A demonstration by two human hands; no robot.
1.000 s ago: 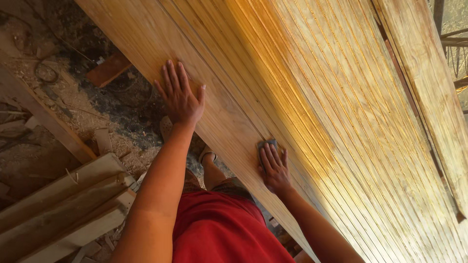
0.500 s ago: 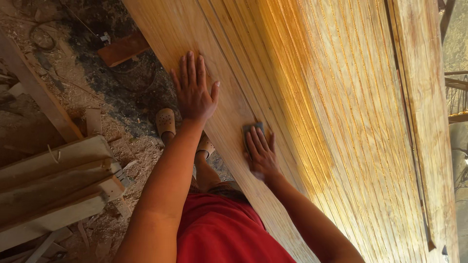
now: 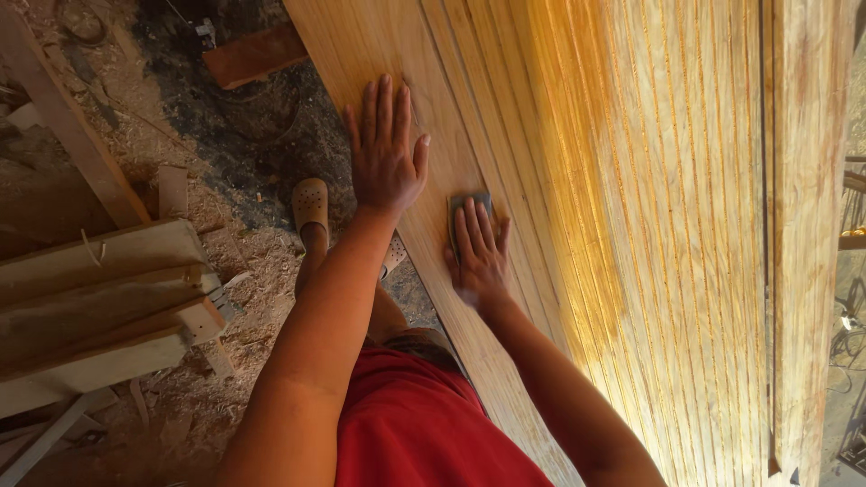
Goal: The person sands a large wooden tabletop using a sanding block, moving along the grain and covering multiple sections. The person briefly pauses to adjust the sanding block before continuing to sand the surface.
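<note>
I see my left hand [image 3: 386, 153] spread flat and empty on the grooved panel [image 3: 649, 225], whose grain runs away from me; my right hand [image 3: 478, 252], just beside and nearer me, presses a small sanding pad [image 3: 467, 206] under flat fingers

Left hand [image 3: 386, 153] is spread flat on the smooth edge strip of a big wooden panel [image 3: 649, 234], fingers pointing to the far end, while the right hand [image 3: 478, 252] sits just to its right, pressing a small grey sanding pad [image 3: 469, 206] onto the wood next to the grooved part. Down on the left there's a sawdust-covered floor [image 3: 225, 298] with stacked planks [image 3: 99, 307], a loose board [image 3: 253, 54] farther off, and a tan clog [image 3: 310, 206] on the person's foot, plus red clothing [image 3: 424, 424] at the near edge.
</note>
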